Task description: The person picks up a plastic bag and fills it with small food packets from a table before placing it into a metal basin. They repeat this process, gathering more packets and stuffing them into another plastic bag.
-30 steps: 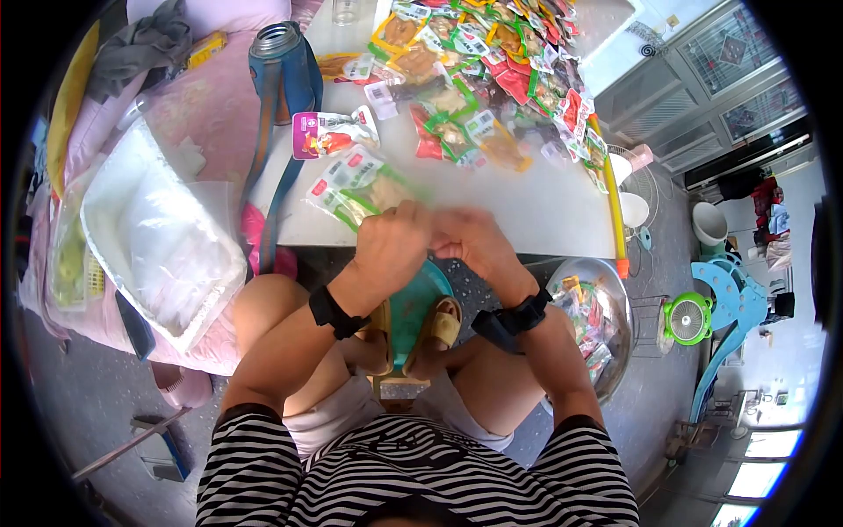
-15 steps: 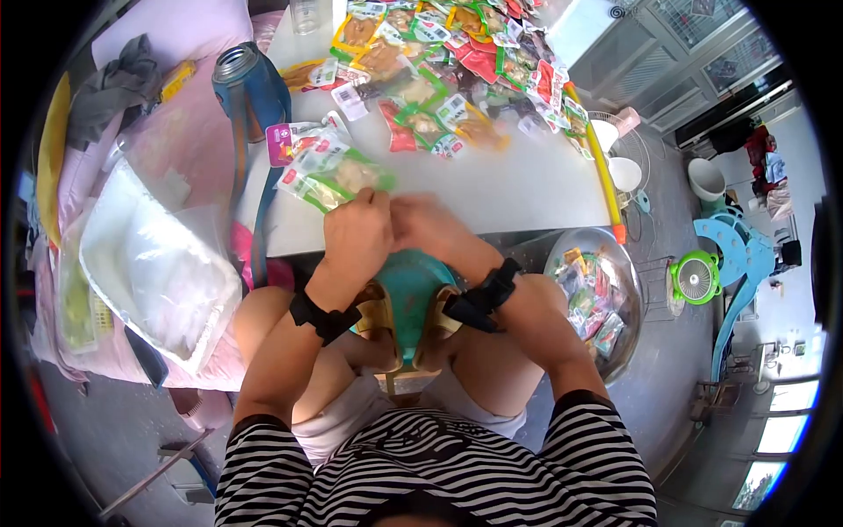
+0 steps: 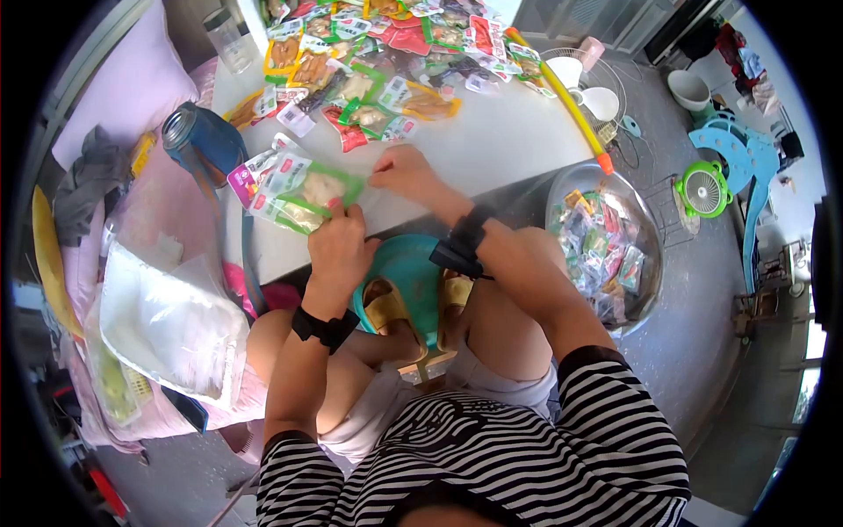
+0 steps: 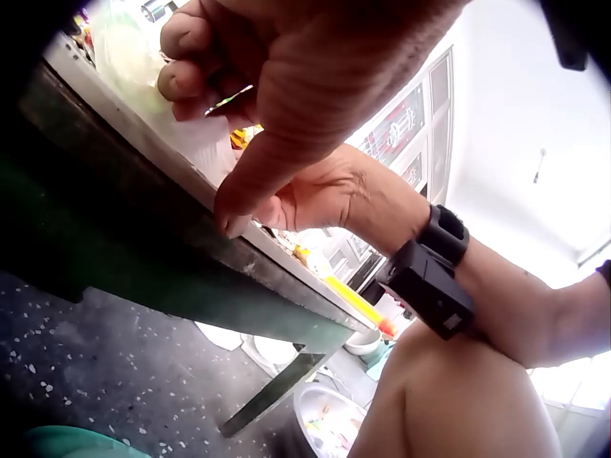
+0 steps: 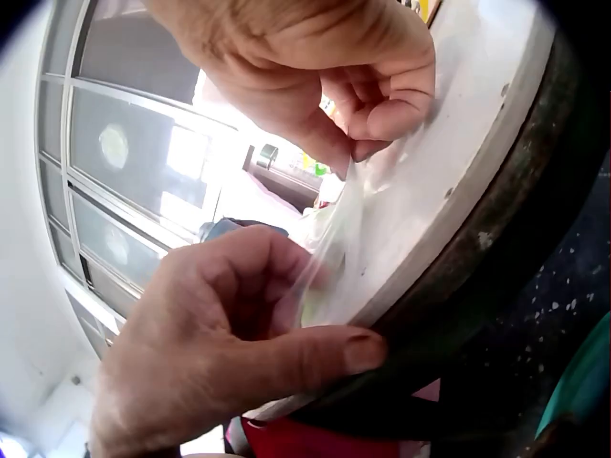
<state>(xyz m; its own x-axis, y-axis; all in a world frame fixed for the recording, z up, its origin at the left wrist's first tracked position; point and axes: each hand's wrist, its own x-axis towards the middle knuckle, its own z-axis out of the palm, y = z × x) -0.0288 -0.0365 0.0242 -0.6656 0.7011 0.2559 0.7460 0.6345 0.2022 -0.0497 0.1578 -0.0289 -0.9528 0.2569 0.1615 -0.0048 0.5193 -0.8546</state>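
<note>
Green-edged packets with pale food lie at the table's near-left edge, overlapping a purple-edged packet. My left hand has its curled fingers at their lower right corner, with the thumb held apart. To the right, my right hand is above the table edge. In the right wrist view, the right hand pinches the edge of a clear plastic bag between thumb and finger. The left hand has its fingers curled against that bag, partly hidden by it.
Many coloured packets cover the back of the table. A blue bottle stands left and a yellow rod lies along the right edge. A metal basin of packets and a teal basin are below.
The hands have moved apart, the left staying at the packets and the right going up and right. The head view has shifted, so the table and basin sit differently in it.
</note>
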